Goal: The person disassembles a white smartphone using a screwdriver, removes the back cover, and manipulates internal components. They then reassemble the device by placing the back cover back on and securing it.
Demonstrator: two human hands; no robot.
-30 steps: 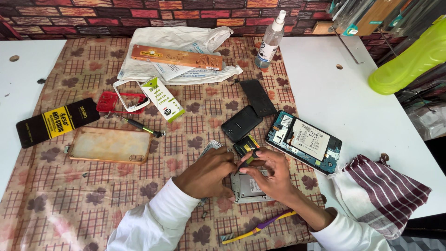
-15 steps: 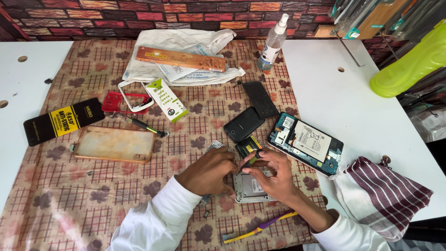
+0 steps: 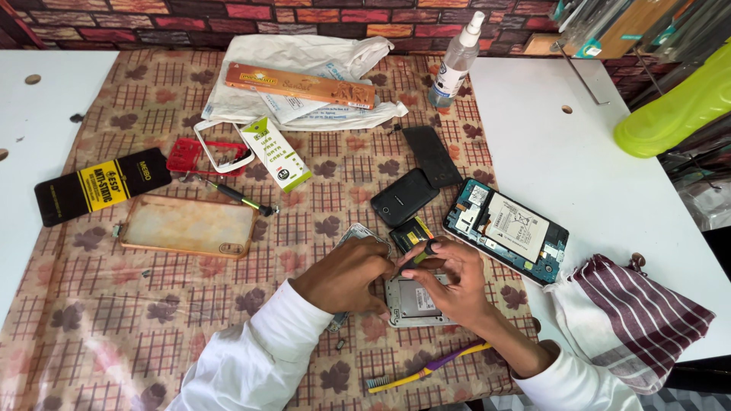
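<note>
A small opened phone [image 3: 415,301], grey inside, lies on the patterned cloth near the front. My left hand [image 3: 349,275] rests on its left edge and steadies it. My right hand [image 3: 449,275] grips a thin black-handled tool [image 3: 418,256] whose tip points down at the phone's top. A small yellow and black battery [image 3: 410,231] lies just behind the hands. To the right lies a larger opened phone [image 3: 506,230] with a blue frame and white battery.
A black phone [image 3: 404,197] and dark back cover [image 3: 432,155] lie behind. A screwdriver [image 3: 237,197], clear case [image 3: 187,226], black flat pack [image 3: 101,185], green box [image 3: 275,151], spray bottle [image 3: 455,63], striped cloth [image 3: 636,321] and toothbrush [image 3: 426,367] surround them.
The view has drifted slightly. Both hands stay on the small phone with only small finger movements.
</note>
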